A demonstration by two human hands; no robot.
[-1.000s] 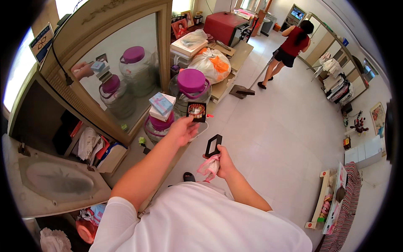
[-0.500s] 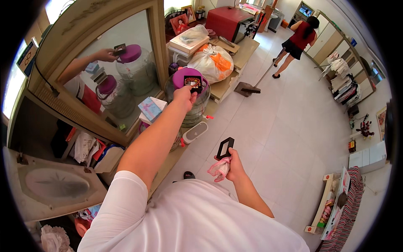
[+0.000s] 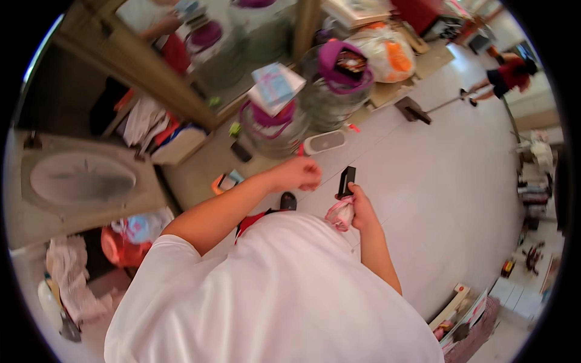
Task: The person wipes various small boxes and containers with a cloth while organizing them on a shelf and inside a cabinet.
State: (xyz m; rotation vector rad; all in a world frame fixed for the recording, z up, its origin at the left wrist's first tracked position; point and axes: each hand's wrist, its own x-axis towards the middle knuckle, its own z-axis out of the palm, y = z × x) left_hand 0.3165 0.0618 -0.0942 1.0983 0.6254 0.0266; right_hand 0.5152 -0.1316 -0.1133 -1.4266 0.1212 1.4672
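Note:
My right hand (image 3: 364, 210) grips a black box lid (image 3: 347, 181) held on edge, together with a white, pink-edged cloth pouch (image 3: 340, 214) hanging under it. My left hand (image 3: 298, 174) is to the left of the lid, apart from it. Its fingers are curled in and slightly blurred, and nothing shows in them. A small black box with a reddish beaded bracelet (image 3: 351, 62) lies on the purple lid (image 3: 334, 55) of a large glass jar (image 3: 330, 100). Beside that, a light blue box (image 3: 273, 83) sits on a white one atop a second purple-lidded jar (image 3: 275, 130).
A white oblong device (image 3: 325, 142) stands by the jars at the cabinet's edge. Behind is a plastic bag (image 3: 384, 54) with orange patches. An open cabinet door (image 3: 85, 181) is at left. Far right, a person (image 3: 511, 75) holds a long-handled dustpan (image 3: 413, 111) on the floor.
My left hand has let go of the bracelet box, leaving it on the jar lid, and has come back toward my right hand. The view has swung, and the black lid is turned more edge-on.

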